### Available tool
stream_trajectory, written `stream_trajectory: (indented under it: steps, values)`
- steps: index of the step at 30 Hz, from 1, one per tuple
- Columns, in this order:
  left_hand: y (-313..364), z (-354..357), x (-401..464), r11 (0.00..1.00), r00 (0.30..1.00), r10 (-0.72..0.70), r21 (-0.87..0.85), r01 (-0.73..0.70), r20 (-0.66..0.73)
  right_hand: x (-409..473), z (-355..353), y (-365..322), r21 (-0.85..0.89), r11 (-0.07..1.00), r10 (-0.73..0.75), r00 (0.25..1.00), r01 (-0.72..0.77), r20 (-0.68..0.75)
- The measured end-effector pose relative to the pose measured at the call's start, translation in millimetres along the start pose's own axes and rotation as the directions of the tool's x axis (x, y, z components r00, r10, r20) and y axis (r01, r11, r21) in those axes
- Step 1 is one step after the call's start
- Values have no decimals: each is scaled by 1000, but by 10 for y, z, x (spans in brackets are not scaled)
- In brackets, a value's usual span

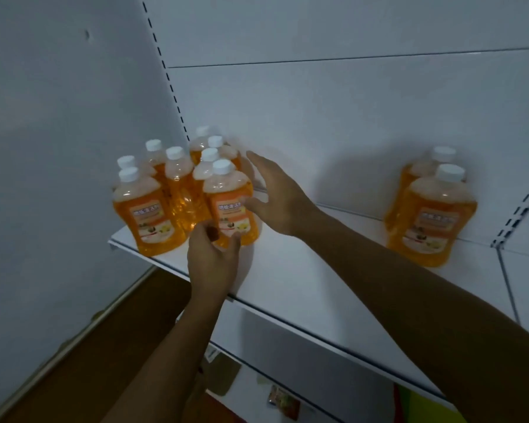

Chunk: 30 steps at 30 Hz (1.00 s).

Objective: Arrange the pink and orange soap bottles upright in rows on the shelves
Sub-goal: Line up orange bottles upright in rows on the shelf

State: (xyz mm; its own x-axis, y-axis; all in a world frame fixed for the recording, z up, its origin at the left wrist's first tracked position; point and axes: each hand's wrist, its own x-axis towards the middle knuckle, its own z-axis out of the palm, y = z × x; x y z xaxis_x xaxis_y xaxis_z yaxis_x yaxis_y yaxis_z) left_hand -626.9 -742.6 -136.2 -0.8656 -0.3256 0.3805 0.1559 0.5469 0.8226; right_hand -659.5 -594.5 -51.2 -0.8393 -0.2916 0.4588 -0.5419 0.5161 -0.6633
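**Ten orange bottles on one white shelf, both hands at the left cluster**

The white shelf (287, 270) runs from lower left to upper right, with a white back panel (318, 117) behind it and a slotted upright (168, 77) at its left corner. All the orange soap bottles in view stand upright on it with white caps: ten can be counted. Eight are packed in the left cluster (177, 184), roughly in three short rows from front to back. Two more form the right pair (428, 209), one behind the other, well apart from the cluster. No pink bottle shows.

The right hand (275, 196) reaches in from the lower right, arm extended, fingers straight and spread, thumb resting against the label side of the front bottle (231, 206); it grips nothing. The left hand (211, 257) comes up from below, fingers curled around the base of that same bottle, holding it at the shelf's front edge.

Below, on a lower shelf (257, 389), lie a few small blurred packets (283, 401).
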Motion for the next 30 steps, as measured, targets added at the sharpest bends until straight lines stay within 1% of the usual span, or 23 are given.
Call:
stream_trajectory:
  steps: [3,4,7,9,12,14,16,18,20,22,24,28,30]
  values:
    - [-59,-58,129,999,999,-26,-17,27,33,122,195,14,-11,999,-40,998,40,56]
    - [-81,-67,159,1000,999,-19,-20,20,49,109,248,33,-15,999,-45,998,46,50]
    - [-181,-43,184,1000,993,20,18,-23,115,41,299,81,-31,999,-7,998,5,-57]
    - [-212,-1,146,999,990,39,12,-41,137,8,251,85,-100,994,42,996,-50,-82]
    - [-166,82,132,994,979,69,-95,-51,191,-47,60,73,-207,974,80,995,-89,-52]
    - [-89,174,169,977,951,62,-211,3,302,-89,-125,59,-259,960,100,994,-109,-49]
    - [3,325,232,962,914,75,-269,39,399,-125,-336,67,-322,936,136,990,-142,-40]
    - [111,509,285,962,874,117,-271,17,472,-157,-552,95,-420,890,182,983,-177,-30]
    - [226,706,321,965,834,185,-258,-54,519,-185,-766,136,-508,832,226,973,-222,-56]
    - [333,906,360,948,804,270,-291,-127,529,-202,-965,168,-591,765,243,965,-256,-104]
    - [457,1086,381,927,778,333,-335,-167,532,-220,-1123,193,-678,686,230,963,-263,-142]
    - [646,1442,414,910,754,364,-383,-161,548,-220,-1295,286,-782,560,212,960,-274,-185]
    - [692,1593,432,903,744,376,-399,-160,553,-197,-1348,357,-803,525,211,957,-284,-201]
